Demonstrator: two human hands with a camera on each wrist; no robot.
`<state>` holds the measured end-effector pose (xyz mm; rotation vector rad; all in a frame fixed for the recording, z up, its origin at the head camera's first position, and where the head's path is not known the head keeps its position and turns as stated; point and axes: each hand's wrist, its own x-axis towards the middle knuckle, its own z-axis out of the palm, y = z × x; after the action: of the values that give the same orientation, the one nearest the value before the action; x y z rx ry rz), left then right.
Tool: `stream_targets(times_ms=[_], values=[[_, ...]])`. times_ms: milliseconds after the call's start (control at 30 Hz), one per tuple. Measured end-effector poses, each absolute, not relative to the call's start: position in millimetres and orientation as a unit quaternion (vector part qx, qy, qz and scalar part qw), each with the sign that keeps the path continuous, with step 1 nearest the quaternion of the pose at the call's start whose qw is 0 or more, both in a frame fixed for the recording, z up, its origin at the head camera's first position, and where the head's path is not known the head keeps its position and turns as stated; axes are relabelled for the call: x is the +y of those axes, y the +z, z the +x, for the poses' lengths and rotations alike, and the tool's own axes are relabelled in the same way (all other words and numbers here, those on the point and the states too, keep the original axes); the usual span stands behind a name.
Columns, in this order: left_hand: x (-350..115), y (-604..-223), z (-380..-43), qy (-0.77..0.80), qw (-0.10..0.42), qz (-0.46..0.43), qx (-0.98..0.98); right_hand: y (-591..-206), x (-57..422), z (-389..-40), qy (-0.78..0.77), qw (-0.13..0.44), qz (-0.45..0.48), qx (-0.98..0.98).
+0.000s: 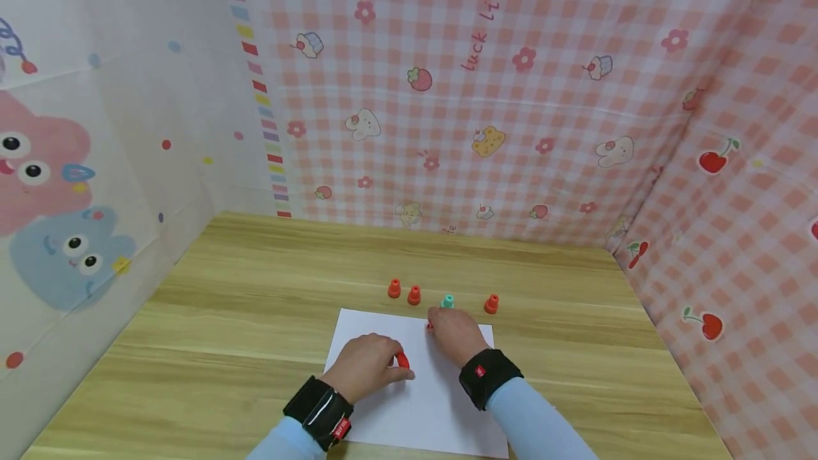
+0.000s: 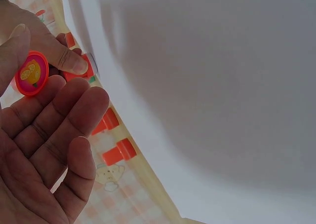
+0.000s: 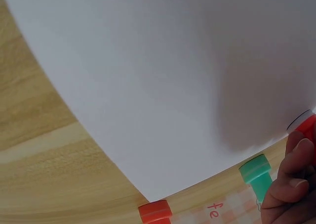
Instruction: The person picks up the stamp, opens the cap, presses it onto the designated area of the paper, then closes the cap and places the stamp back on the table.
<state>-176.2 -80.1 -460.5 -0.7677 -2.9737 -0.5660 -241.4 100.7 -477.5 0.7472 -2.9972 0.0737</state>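
Note:
My left hand (image 1: 367,366), over the white paper (image 1: 428,403), pinches a round red stamp cap (image 2: 32,75) between thumb and fingers. A yellow fruit picture on pink shows on the cap's face. The other fingers of that hand are spread loosely. At the far edge of the paper, my right hand (image 1: 457,336) grips a red toy stamp (image 2: 81,68), its pale rim down close over the sheet. In the right wrist view this stamp (image 3: 300,123) shows only partly at the right edge. A teal stamp (image 1: 447,300) stands just beyond the right hand.
Two red stamps, one (image 1: 394,289) beside the other (image 1: 415,295), stand behind the paper to the left. Another red stamp (image 1: 491,304) is by the paper's far right corner. The wooden table (image 1: 268,289) meets patterned cloth walls (image 1: 486,98) at the back and sides.

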Motion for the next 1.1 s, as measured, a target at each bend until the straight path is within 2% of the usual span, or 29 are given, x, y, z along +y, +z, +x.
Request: stream_targets(times_ms=[867, 1100], values=[[-81.7, -457.3, -174.4, -0.175, 0.012, -0.242, -0.954, -477.5, 103.2, -245.1, 0.012, 0.025, 0.259, -0.965], [-84.2, -454.2, -173.5, -0.178, 0.033, -0.246, -0.952, -467.9, 109.7, -241.8, 0.101, 0.015, 0.209, -0.973]])
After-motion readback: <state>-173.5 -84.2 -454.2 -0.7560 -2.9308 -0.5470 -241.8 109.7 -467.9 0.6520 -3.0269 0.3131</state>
